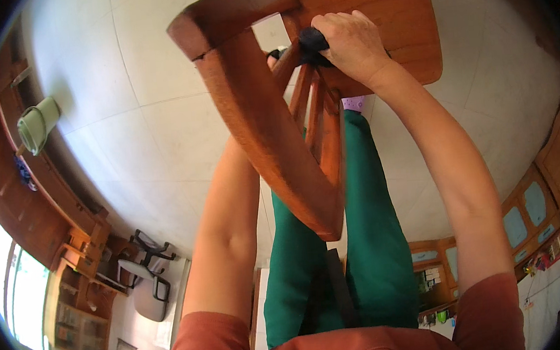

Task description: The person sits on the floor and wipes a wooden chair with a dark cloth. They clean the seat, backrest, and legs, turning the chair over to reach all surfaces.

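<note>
A brown wooden chair with a slatted back stands right in front of me. Its curved top rail (266, 122) slants across the view nearest to me. Beyond the slats (301, 97) lies the flat wooden seat (407, 31). My right hand (351, 46) is closed around a dark cloth (316, 44), which presses against the slats close to the seat. Only a small bit of my left hand (272, 62) shows behind the chair back, beside something black and white; the wood hides the rest, including its grip.
Pale floor tiles (168, 134) surround the chair. A rolled green mat (39, 125) rests at the edge of a wooden bench (30, 194) on the left. Further back is an office chair (145, 284). Wooden cabinets (525, 215) line the right. A purple shoe (353, 104) shows below the seat.
</note>
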Tool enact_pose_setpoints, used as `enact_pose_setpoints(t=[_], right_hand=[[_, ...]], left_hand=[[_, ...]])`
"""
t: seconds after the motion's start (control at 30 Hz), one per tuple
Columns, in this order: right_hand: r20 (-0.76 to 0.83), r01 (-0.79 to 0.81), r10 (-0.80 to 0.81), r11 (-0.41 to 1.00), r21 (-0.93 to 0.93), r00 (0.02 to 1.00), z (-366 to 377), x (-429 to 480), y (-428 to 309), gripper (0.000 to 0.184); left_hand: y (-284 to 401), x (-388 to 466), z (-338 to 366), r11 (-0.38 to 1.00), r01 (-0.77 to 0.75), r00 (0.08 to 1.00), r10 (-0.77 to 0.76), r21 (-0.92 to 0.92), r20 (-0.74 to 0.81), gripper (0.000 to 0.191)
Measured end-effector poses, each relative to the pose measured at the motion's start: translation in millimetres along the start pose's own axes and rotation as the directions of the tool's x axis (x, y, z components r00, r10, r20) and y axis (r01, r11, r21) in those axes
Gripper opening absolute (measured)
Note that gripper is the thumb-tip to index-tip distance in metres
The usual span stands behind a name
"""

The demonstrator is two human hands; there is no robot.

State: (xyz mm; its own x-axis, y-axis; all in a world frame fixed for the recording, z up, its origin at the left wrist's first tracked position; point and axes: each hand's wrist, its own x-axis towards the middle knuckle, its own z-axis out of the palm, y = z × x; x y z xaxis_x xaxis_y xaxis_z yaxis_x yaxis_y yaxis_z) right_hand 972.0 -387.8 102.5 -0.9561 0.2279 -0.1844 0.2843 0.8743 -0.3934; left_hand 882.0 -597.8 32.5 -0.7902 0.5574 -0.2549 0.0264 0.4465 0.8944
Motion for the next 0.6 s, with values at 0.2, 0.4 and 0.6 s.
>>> enact_pose_setpoints(t=[0.2,0.4,0.6], right_hand=[[0.084,-0.092,0.094,0.995,-0.033,0.992,-28,-32,31,0.022],[0.022,-0.078,0.076,0.991,0.105,0.997,-121,-81,26,0.032],[0.283,-0.341,0.192,0.592,0.73,0.94,-118,-107,-10,0.051]], left_hand=[[43,7,-24,0.993,-0.026,0.94,0.064,-0.116,0.335,0.023],[103,-2,-48,0.969,0.214,0.814,-0.107,-0.123,0.571,0.029],[100,-37,-15,0.999,-0.017,0.936,0.028,-0.034,0.35,0.034]])
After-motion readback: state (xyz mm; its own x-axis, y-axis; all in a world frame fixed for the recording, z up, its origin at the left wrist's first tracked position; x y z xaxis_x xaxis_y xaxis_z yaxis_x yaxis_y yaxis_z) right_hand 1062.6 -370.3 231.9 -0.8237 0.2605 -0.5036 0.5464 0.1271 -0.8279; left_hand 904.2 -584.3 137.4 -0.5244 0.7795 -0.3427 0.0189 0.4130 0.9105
